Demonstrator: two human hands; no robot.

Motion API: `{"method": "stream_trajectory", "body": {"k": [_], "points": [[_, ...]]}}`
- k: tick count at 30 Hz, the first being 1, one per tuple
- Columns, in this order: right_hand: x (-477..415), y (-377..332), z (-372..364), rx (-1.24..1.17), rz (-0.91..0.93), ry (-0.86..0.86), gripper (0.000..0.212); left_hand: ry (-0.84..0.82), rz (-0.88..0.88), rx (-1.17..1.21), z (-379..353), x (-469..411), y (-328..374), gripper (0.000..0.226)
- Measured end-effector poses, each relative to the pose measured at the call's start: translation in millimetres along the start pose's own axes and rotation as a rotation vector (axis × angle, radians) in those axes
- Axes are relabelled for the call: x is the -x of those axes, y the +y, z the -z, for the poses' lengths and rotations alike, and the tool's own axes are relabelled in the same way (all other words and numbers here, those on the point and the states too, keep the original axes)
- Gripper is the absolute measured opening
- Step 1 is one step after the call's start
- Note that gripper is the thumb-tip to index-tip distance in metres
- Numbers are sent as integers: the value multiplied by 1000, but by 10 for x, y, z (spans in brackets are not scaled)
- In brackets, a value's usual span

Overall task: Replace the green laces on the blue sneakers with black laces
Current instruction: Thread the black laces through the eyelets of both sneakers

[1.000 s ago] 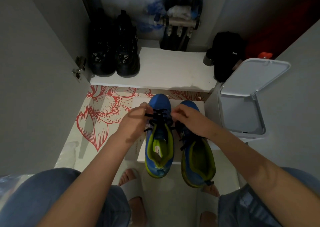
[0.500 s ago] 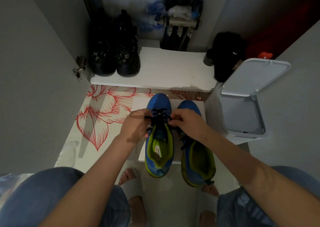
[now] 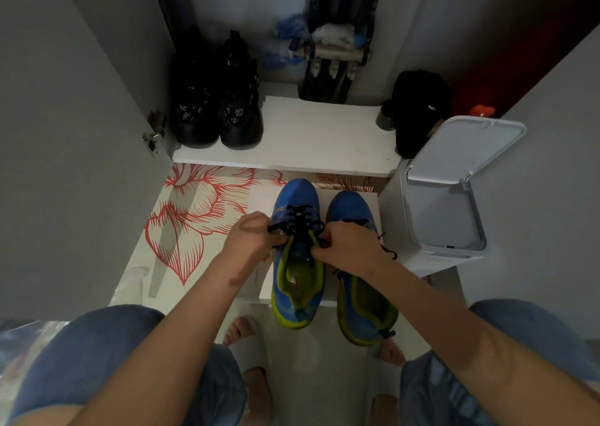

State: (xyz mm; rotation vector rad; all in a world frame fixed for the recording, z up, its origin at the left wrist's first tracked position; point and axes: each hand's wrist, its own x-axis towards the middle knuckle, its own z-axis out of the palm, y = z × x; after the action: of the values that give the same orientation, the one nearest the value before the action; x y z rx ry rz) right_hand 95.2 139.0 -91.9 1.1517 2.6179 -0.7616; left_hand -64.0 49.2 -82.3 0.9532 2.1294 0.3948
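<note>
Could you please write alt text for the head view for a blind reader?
The left hand and right hand pinch the black lace of one blue sneaker; the other sneaker lies beside it. Beyond: black boots on a white shelf, an open bin.

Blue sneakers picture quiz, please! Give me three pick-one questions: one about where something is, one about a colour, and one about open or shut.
1. Where do the black boots stand?
A) on the white shelf
B) on a chair
C) in a drawer

2. What colour is the lace that the left hand and right hand pinch?
A) green
B) white
C) black

3. How is the bin lid?
A) shut
B) lifted open
C) taken off

Answers:
1 A, they stand at the shelf's left end.
2 C, it shows dark against the blue sneaker.
3 B, it tilts up on its hinge.
</note>
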Motion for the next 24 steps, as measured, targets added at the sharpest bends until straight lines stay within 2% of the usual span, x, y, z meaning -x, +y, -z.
{"method": "stream_trajectory", "body": {"k": [4,9,11,13,16,21,24], "points": [[49,-46,-7,4,9,27,27,-64,4,-4,-15,69,83,19],[101,-17,9,49,4,-46,34,-105,53,49,-42,160,178,17],[129,10,46,-7,-13,-88,39,-124,87,110,20,200,200,13],[141,48,174,-143,-32,-94,43,-134,104,111,115,234,216,19],[140,51,447,-306,-25,-51,31,-101,63,110,253,268,209,29],[158,-22,643,-286,30,24,25,-109,17,121,330,354,248,24],[171,-31,655,-305,25,0,24,-107,47,96,387,401,314,21]]}}
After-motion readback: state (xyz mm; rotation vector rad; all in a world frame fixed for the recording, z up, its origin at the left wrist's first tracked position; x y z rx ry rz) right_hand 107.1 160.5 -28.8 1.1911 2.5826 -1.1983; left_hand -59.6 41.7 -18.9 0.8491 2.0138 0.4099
